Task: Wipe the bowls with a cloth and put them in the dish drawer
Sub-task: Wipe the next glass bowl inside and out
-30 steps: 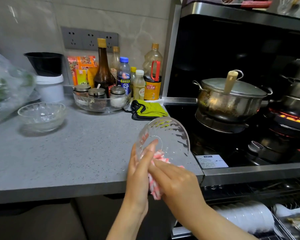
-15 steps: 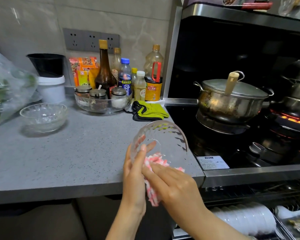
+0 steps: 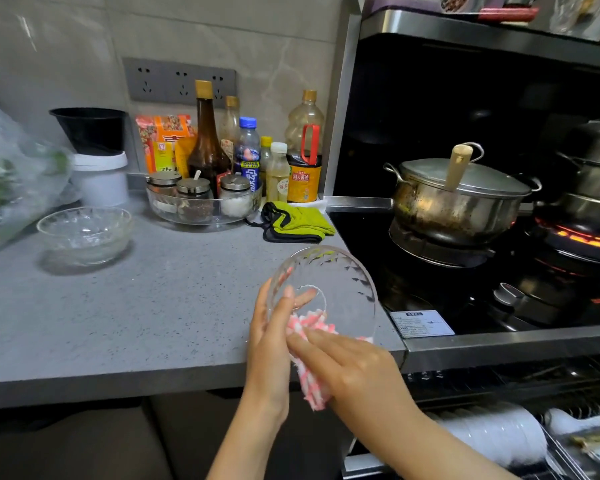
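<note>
A clear patterned glass bowl [image 3: 340, 282] is held tilted on its side over the counter's front edge. My left hand [image 3: 271, 344] grips its left rim, fingers showing through the glass. My right hand [image 3: 354, 368] presses a pink-and-white cloth [image 3: 309, 344] against the bowl's lower wall, and the cloth's tail hangs below my palm. A second glass bowl [image 3: 84, 233] stands upright on the grey counter [image 3: 136, 313] at the left. The open dish drawer [image 3: 568, 445] lies at the bottom right, holding a row of white dishes [image 3: 499, 434].
Bottles and a glass tray of spice jars [image 3: 205, 206] stand at the back wall. A green cloth [image 3: 295, 221] lies beside the stove. A lidded steel pot [image 3: 458, 199] sits on the hob; a burner [image 3: 582, 237] glows at the right. A plastic bag of greens [image 3: 11, 181] sits far left.
The cloth has shifted inside the bowl as my right hand rubs it, and the bowl has turned slightly. The bowl on the counter has not moved.
</note>
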Motion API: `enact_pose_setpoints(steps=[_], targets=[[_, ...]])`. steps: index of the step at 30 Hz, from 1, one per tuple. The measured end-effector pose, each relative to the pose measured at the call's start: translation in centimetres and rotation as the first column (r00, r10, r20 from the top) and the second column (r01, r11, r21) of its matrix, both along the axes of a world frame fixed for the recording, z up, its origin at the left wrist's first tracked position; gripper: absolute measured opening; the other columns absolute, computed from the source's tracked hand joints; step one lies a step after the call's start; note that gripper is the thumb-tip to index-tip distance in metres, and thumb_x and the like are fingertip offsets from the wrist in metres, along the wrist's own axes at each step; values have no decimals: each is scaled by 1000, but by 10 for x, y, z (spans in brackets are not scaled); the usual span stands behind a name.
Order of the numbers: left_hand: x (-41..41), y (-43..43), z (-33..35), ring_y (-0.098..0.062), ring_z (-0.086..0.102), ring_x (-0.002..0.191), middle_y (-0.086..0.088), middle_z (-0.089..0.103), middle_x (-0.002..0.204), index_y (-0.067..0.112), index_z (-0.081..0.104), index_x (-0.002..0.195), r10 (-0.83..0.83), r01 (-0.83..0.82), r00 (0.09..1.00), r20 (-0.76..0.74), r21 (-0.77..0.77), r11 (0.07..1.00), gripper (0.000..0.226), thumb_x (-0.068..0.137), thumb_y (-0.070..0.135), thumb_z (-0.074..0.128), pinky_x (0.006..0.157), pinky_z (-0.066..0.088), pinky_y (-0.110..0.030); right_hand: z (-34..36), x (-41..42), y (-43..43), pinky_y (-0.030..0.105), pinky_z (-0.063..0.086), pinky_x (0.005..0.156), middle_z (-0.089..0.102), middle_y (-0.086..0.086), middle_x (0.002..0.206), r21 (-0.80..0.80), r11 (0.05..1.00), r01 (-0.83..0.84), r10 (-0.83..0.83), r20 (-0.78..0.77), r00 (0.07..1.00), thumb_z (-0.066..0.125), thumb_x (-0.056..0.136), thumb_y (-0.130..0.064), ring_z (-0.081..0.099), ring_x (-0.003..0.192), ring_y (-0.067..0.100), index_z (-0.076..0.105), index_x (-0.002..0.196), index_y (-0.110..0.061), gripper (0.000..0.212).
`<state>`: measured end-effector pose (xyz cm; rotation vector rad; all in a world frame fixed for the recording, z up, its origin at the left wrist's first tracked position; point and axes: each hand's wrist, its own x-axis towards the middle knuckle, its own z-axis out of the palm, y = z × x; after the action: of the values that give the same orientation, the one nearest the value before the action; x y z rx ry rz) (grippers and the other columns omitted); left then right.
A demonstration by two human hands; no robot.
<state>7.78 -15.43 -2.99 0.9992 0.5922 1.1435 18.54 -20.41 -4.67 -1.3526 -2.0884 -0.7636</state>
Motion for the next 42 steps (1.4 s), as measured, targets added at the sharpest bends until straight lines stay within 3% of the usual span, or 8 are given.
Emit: enact_pose_setpoints(steps=[4,7,13,22,26,31,37,42], targets=[[-16,15,4,-20,72,85,-2,74,100,30,60,118,11,0,991,-130,77,997,46,79,49,46,67,59,-28,0,33,1,35,49,96,70,6,113,0,1000,19,-18,297,955,43,94,-22,66,108,22,71,113,-12,36],[-24,23,6,-31,72,86,-9,73,101,31,61,116,-110,133,957,-269,69,989,45,77,51,49,78,58,-46,5,59,9,42,32,109,56,10,137,33,997,66,-73,490,869,45,96,-26,47,132,26,58,131,-9,41],[-19,27,3,-37,71,87,-9,73,101,39,61,115,-306,320,851,-427,-39,947,30,89,51,51,81,56,-55,27,81,13,41,2,120,9,9,158,-3,979,205,-146,690,709,68,76,-27,7,147,24,2,152,-7,103],[-7,18,-4,-19,67,102,-1,71,109,34,69,103,-46,57,970,-241,40,998,29,89,47,47,82,54,-29,0,20,-18,36,52,96,59,7,134,-309,938,160,-88,234,968,59,75,-56,58,121,21,54,134,-13,73],[0,10,-11,-10,62,111,9,66,117,35,67,108,-13,18,979,-205,19,1000,30,96,42,40,90,49,-26,4,0,-17,22,52,85,56,1,137,-327,931,160,-127,121,984,43,81,-65,56,123,14,46,140,-13,78],[-2,11,-8,-11,67,104,5,70,112,33,64,114,11,-7,984,-178,25,1000,29,98,40,42,89,53,-35,1,-2,0,35,52,90,58,14,133,-242,885,398,-364,176,915,32,81,-63,58,120,26,53,135,-4,82],[-1,12,-14,-16,68,99,-1,73,102,36,64,109,91,-86,981,-172,36,996,25,98,40,41,86,52,-32,-7,-15,-8,21,53,56,73,6,103,-214,927,309,-294,99,951,89,47,-48,72,83,15,72,110,-10,76],[-4,19,-14,-7,62,111,9,66,119,33,63,118,28,-30,988,-152,-6,1000,31,98,42,41,94,49,-31,-8,-6,13,38,49,95,60,11,131,-138,953,268,-253,118,960,83,63,-46,60,117,25,57,131,-6,83]])
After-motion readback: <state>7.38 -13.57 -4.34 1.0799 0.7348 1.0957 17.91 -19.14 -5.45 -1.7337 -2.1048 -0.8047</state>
